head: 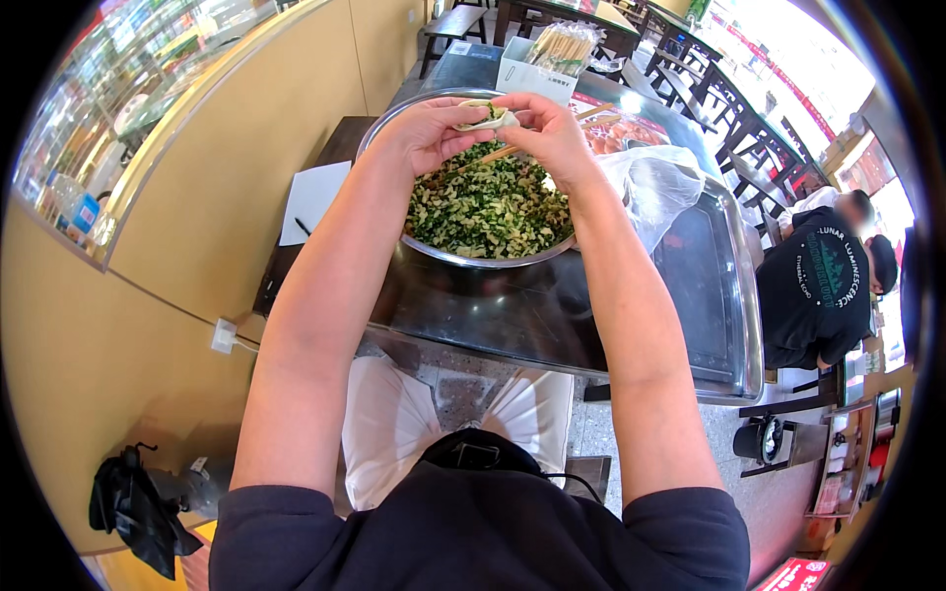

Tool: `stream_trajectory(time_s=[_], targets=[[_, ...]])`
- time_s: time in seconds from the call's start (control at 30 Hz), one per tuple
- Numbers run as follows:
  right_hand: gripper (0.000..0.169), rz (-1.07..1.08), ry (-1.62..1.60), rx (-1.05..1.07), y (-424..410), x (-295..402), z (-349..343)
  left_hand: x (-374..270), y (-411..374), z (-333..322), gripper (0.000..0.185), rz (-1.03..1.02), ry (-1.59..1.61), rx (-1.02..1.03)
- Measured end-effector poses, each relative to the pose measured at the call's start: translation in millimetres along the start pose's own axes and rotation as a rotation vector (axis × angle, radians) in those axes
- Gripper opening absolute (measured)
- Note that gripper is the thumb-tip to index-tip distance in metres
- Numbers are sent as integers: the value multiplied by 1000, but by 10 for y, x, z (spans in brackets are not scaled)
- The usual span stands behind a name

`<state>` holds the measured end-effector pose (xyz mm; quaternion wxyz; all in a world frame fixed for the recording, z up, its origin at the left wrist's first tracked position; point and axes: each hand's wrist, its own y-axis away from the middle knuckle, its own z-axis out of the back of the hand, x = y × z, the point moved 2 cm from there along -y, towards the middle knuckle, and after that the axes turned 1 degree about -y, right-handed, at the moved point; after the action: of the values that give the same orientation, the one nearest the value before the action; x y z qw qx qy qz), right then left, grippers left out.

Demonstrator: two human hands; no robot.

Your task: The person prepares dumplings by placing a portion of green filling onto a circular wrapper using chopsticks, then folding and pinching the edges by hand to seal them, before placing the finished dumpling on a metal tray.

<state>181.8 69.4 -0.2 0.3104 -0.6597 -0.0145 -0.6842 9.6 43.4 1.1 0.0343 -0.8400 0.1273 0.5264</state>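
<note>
A dough wrapper (pixel 494 124) with green filling on it, partly folded, is held up between both hands over the far part of a large metal bowl (pixel 473 261). My left hand (pixel 441 133) grips its left side, and my right hand (pixel 545 137) pinches its right side. Below them the bowl holds a chopped green and pale yellow filling (pixel 491 203). Wooden chopsticks (pixel 501 154) slant out of the filling under my right hand; their far ends reach past the bowl's rim to the right.
Right of the bowl lie a clear plastic bag (pixel 654 188) and a large metal tray (pixel 743 295). Behind stands a white box (pixel 528 80) of wrapped chopsticks. Paper (pixel 314 196) with a pen lies at left, beside the wall. Two people (pixel 820 273) are at the far right.
</note>
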Motion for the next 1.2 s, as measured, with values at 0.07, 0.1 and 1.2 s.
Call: stream_trajectory(time_s=[0.07, 0.1, 1.2], targets=[[20, -5, 53, 26, -15, -35, 4, 19, -50, 54, 27, -18, -28, -2], [17, 35, 69, 15, -16, -42, 5, 26, -60, 61, 27, -26, -42, -2], [19, -18, 298, -85, -23, -113, 15, 23, 10, 29, 24, 13, -115, -124]])
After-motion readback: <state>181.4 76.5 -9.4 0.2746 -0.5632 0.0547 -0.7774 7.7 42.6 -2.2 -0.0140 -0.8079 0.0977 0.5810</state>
